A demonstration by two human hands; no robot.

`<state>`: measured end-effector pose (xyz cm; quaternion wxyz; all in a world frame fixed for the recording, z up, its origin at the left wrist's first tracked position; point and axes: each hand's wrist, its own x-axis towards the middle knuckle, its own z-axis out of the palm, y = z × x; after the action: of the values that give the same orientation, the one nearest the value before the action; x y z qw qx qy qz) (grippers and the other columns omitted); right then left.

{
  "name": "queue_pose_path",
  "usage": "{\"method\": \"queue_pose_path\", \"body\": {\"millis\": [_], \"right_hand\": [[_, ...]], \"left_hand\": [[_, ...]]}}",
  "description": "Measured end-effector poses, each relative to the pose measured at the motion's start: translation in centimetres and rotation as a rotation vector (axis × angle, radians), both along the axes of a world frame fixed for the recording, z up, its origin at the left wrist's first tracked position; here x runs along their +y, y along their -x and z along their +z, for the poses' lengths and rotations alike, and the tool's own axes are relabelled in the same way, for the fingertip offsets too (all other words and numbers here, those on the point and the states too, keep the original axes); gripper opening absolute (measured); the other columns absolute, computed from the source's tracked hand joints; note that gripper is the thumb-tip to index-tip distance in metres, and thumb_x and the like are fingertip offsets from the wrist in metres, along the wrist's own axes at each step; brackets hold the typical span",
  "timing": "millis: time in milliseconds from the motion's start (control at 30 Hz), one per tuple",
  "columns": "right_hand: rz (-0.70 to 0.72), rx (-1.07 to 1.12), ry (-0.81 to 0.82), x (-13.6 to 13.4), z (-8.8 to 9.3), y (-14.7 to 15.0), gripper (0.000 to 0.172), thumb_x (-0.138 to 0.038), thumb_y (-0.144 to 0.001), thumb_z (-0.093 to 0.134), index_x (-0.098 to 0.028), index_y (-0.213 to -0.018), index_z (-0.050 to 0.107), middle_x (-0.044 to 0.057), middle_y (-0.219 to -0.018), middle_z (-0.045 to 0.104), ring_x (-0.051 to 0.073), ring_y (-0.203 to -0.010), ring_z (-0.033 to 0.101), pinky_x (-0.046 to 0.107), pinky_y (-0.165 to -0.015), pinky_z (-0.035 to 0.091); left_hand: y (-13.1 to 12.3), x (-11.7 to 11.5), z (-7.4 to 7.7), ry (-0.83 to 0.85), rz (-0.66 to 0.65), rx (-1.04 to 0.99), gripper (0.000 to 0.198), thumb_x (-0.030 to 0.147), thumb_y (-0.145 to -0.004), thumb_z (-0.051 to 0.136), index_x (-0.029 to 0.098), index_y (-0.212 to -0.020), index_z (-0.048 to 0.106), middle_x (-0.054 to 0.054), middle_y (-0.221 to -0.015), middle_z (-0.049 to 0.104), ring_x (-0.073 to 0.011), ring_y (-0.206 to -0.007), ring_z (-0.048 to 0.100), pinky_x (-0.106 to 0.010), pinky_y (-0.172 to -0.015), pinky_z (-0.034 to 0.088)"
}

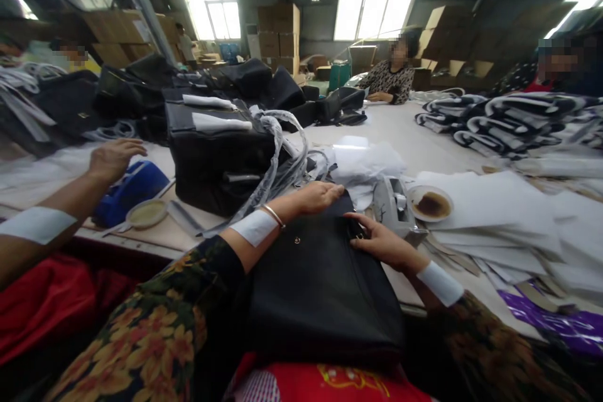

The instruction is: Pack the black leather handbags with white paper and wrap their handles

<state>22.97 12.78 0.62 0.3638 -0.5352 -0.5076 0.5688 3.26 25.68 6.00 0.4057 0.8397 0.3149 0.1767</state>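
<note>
A black handbag [320,289] leans on my lap against the table edge, its small metal stud facing me. My left hand [319,197] lies across the bag's top edge with fingers stretched out to the right. At the bag's right upper side, my right hand [384,244] has its thumb and fingers on the edge beside a metal fitting. Just beyond stand a grey tape dispenser [394,207] and crumpled white wrapping [367,163]. A larger black bag [211,163] with wrapped handles [273,151] stands behind to the left.
A co-worker's hand [115,158] hovers by a blue tape dispenser [134,191] on the left. Near it lies a round dish [147,214]. A dish with brown residue [431,203] rests by white sheets [499,207]. Folded bundles [513,119] are stacked at right; another person [393,75] sits across.
</note>
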Motion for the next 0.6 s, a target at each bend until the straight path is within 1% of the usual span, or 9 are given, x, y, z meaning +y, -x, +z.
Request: {"method": "queue_pose_path", "body": {"millis": [67, 133, 200, 267, 333, 367, 433, 500, 600], "right_hand": [[0.035, 0.033, 0.105, -0.2, -0.1, -1.0, 0.063, -0.034, -0.071, 0.079, -0.025, -0.127, 0.052, -0.002, -0.088, 0.068, 0.015, -0.069, 0.062, 0.025, -0.059, 0.047], [0.025, -0.021, 0.113, -0.2, 0.1, -1.6, 0.052, -0.040, -0.073, 0.079, -0.024, -0.116, 0.055, -0.006, -0.073, 0.060, 0.011, -0.057, 0.053, 0.021, -0.050, 0.037], [-0.006, -0.108, 0.062, -0.1, 0.6, -1.7, 0.042, -0.049, -0.078, 0.076, -0.022, -0.105, 0.058, -0.007, -0.068, 0.053, 0.010, -0.056, 0.047, 0.019, -0.047, 0.033], [-0.023, -0.189, 0.023, 0.3, 1.1, -1.4, 0.041, -0.057, -0.081, 0.070, -0.021, -0.097, 0.059, -0.006, -0.068, 0.051, 0.010, -0.058, 0.046, 0.019, -0.047, 0.033], [-0.011, -0.254, 0.013, 0.9, 1.7, -0.9, 0.045, -0.061, -0.081, 0.068, -0.020, -0.098, 0.063, -0.003, -0.073, 0.055, 0.011, -0.060, 0.048, 0.020, -0.048, 0.035], [0.008, -0.286, 0.018, 1.2, 1.9, -0.7, 0.048, -0.062, -0.080, 0.069, -0.020, -0.102, 0.065, -0.001, -0.077, 0.059, 0.012, -0.062, 0.050, 0.022, -0.049, 0.036], [0.059, -0.354, 0.027, 1.8, 2.4, -0.3, 0.055, -0.063, -0.077, 0.072, -0.020, -0.111, 0.068, 0.003, -0.086, 0.065, 0.015, -0.067, 0.053, 0.024, -0.051, 0.038], [0.124, -0.418, 0.025, 2.3, 2.9, -0.1, 0.056, -0.065, -0.077, 0.072, -0.020, -0.110, 0.070, 0.004, -0.086, 0.067, 0.016, -0.068, 0.055, 0.025, -0.052, 0.039], [0.173, -0.455, -0.002, 2.7, 3.7, -0.2, 0.051, -0.065, -0.075, 0.073, -0.018, -0.096, 0.074, 0.004, -0.078, 0.067, 0.018, -0.069, 0.056, 0.028, -0.058, 0.042]], "left_hand": [[4.1, 1.3, 0.4, 0.055, 0.041, 0.031, 0.050, 0.055, -0.093, 0.052, 0.012, -0.087, 0.077, -0.011, -0.091, 0.077, -0.0242, -0.094, 0.067, -0.033, -0.095, 0.046], [8.0, 1.7, -0.2, 0.112, 0.075, 0.043, 0.059, 0.065, -0.088, 0.054, 0.011, -0.090, 0.078, -0.012, -0.091, 0.077, -0.0245, -0.091, 0.068, -0.033, -0.091, 0.048], [10.8, 1.3, -1.6, 0.196, 0.124, 0.004, 0.071, 0.073, -0.088, 0.048, 0.010, -0.105, 0.077, -0.013, -0.098, 0.076, -0.0228, -0.089, 0.068, -0.031, -0.084, 0.050], [12.3, 0.4, -3.4, 0.358, 0.224, -0.115, 0.081, 0.078, -0.086, 0.044, 0.010, -0.120, 0.072, -0.012, -0.094, 0.075, -0.0197, -0.078, 0.066, -0.030, -0.073, 0.050], [12.6, -0.4, -5.0, 0.508, 0.341, -0.260, 0.088, 0.082, -0.082, 0.046, 0.010, -0.127, 0.068, -0.009, -0.082, 0.072, -0.0167, -0.066, 0.061, -0.028, -0.064, 0.047], [12.4, -0.7, -5.6, 0.545, 0.391, -0.315, 0.089, 0.083, -0.081, 0.047, 0.009, -0.127, 0.068, -0.007, -0.078, 0.070, -0.0158, -0.063, 0.059, -0.027, -0.061, 0.045], [11.7, -1.0, -6.1, 0.527, 0.442, -0.364, 0.087, 0.083, -0.083, 0.044, 0.010, -0.125, 0.070, -0.005, -0.072, 0.068, -0.0147, -0.061, 0.057, -0.026, -0.059, 0.043], [10.9, -1.0, -5.9, 0.482, 0.432, -0.372, 0.086, 0.082, -0.087, 0.036, 0.012, -0.124, 0.071, -0.005, -0.068, 0.067, -0.0147, -0.059, 0.056, -0.025, -0.059, 0.042], [10.0, -0.7, -4.9, 0.389, 0.340, -0.339, 0.088, 0.079, -0.092, 0.022, 0.014, -0.121, 0.073, -0.006, -0.071, 0.070, -0.0171, -0.065, 0.060, -0.027, -0.064, 0.045]]}}
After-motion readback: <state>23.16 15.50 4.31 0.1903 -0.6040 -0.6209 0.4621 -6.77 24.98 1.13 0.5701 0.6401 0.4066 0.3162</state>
